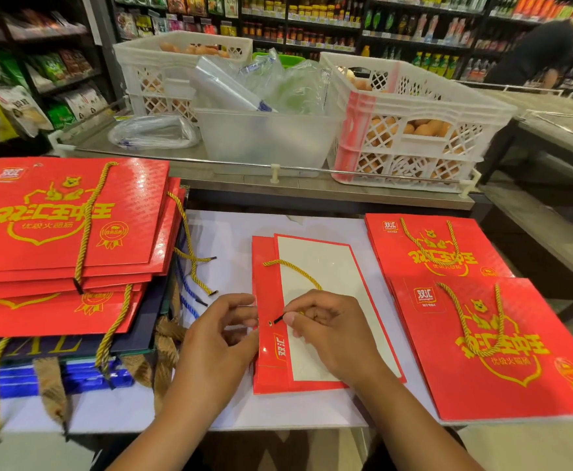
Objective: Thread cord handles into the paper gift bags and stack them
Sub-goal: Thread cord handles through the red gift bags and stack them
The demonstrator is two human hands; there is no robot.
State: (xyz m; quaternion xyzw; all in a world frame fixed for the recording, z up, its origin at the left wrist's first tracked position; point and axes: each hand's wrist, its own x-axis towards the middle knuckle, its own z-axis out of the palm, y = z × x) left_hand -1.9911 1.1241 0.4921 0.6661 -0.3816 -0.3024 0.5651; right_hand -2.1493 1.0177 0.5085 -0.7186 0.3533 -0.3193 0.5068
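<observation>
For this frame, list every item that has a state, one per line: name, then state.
Middle bag: flat, folded, cord not yet through its eyelet.
Gold cord: black tip at the eyelet, pinched by the right hand.
Left hand: fingers curled at the bag's left edge.
Left stack: flat bags, loose cords on top.
Right bags: flat, handles threaded.
White crate: holds eggs.
Clear tub: holds plastic bags.

From my feed, the flat bag [315, 314] in the middle is red with a white panel, its cord [295, 268] gold with a black tip. Side stacks [64, 212] are red with yellow lettering; the surface [224, 239] is white.
</observation>
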